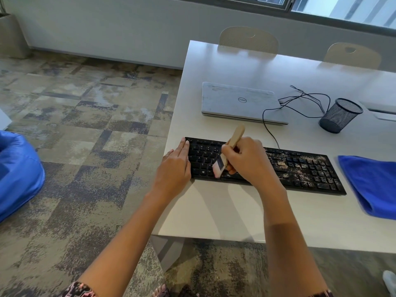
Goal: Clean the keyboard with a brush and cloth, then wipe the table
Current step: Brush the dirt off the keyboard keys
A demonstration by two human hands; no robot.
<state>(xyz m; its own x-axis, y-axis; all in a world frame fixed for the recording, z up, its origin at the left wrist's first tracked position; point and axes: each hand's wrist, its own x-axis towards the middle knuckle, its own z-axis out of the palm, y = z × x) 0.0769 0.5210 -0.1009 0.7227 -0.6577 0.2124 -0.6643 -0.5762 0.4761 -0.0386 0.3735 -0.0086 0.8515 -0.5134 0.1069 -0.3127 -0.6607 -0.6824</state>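
Observation:
A black keyboard [300,168] lies on the white table [225,211], its right half speckled with pale crumbs and dust. My right hand [246,161] grips a wooden-handled brush [233,140] whose pale bristles touch the keys at the lower left of the keyboard. My left hand [175,166] rests flat, fingers straight, against the keyboard's left end at the table's left edge. A folded blue cloth [370,185] lies on the table just right of the keyboard.
Behind the keyboard lie a closed silver laptop [237,101], thin black cables [300,103] and a tilted black mesh pen cup [338,116]. Two pale chairs [248,39] stand at the far side. A blue beanbag [17,174] sits on the carpet at left.

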